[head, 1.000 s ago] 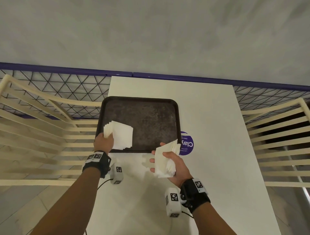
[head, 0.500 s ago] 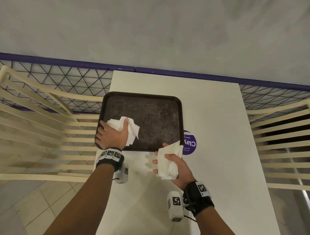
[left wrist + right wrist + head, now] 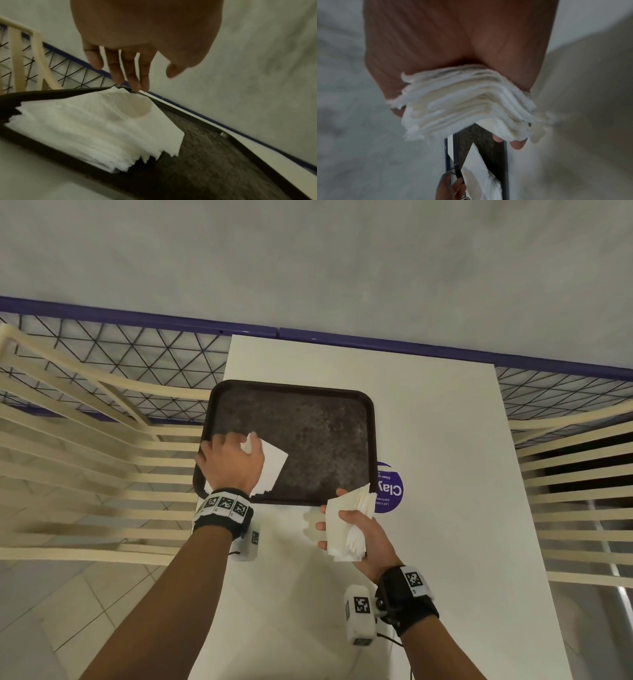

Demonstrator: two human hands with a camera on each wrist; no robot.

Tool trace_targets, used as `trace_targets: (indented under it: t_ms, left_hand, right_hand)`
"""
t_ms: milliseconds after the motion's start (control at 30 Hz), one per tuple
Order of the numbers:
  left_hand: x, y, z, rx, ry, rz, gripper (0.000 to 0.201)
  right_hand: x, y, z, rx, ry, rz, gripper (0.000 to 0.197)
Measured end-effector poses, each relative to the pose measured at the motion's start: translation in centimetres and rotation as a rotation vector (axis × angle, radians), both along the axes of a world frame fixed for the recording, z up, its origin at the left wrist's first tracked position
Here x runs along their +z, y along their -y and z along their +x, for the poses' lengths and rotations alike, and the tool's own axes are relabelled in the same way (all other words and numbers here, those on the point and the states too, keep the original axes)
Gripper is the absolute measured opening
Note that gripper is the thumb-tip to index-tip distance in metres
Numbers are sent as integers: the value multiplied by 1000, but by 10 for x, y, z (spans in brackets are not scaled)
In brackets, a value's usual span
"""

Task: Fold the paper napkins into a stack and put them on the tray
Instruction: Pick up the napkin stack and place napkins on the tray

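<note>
A dark brown tray (image 3: 308, 419) sits on the white table (image 3: 438, 440). One fanned stack of white napkins (image 3: 272, 465) lies in the tray's near-left corner; the left wrist view shows this stack (image 3: 89, 121) flat inside the tray's rim (image 3: 257, 159). My left hand (image 3: 236, 448) hovers palm down over it, fingers (image 3: 132, 75) straight and reaching its far edge; whether they touch is unclear. My right hand (image 3: 342, 525) grips a second stack of napkins (image 3: 346, 522) just in front of the tray's near edge. In the right wrist view that stack (image 3: 464, 102) fills the palm.
Cream slatted chairs stand at the left (image 3: 85, 474) and right (image 3: 575, 491) of the table. A purple round sticker (image 3: 390, 491) lies beside the tray's right edge. A purple rail with black mesh (image 3: 137, 361) runs behind the table.
My left hand has set its napkin stack down in the tray's near-left corner and straightened its fingers above it. The right hand has stayed put with its stack.
</note>
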State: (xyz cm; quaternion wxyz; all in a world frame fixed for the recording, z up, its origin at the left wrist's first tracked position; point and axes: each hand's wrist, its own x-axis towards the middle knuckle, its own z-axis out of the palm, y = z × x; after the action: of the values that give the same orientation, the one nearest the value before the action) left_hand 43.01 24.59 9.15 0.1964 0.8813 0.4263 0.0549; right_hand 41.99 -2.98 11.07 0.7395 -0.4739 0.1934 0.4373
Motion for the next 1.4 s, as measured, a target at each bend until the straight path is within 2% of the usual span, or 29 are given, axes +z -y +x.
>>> trace_targets:
  t_ms: [100,167,333,533,700,867,967,1033,1133,1233,1333,1400]
  left_hand:
    - [-12,-5,-4,-61,-196,-11,49]
    - [-18,-8,-6,-68,-226,-49,41]
    - [-20,-12,-7,-11,-108,-159,15]
    - [-13,-22,-15,87,46,-275,13]
    - [-14,-15,-20,49,-109,-268,45]
    - [-18,-10,-21,44,-141,-224,31]
    - [-15,-16,-25,49,-73,-178,26]
    - [-12,-21,-29,69,-63,-160,28]
    - [-8,-28,-36,85,-147,-116,32]
    - [-9,-32,-39,160,-81,-96,32]
    - [-6,-19,-34,131,49,12,43]
    - [-3,-2,-24,36,37,4,68]
  right_hand:
    - [0,-2,-1,10,0,-15,79]
    - [1,-2,-1,14,11,-15,77]
    - [1,1,-2,23,21,-28,73]
    - [1,0,-2,41,43,-43,74]
    - [1,-4,-4,55,49,-67,71]
    - [1,-5,-6,68,77,-77,69]
    - [0,-3,-6,71,85,-93,67]
    - [-2,-3,-6,76,87,-106,66]
    - [-4,-4,-8,74,88,-116,67]
    - [-5,-6,-9,77,93,-127,68]
    - [-5,-6,-10,81,94,-133,67]
    - [-6,-4,-11,84,91,-143,67]
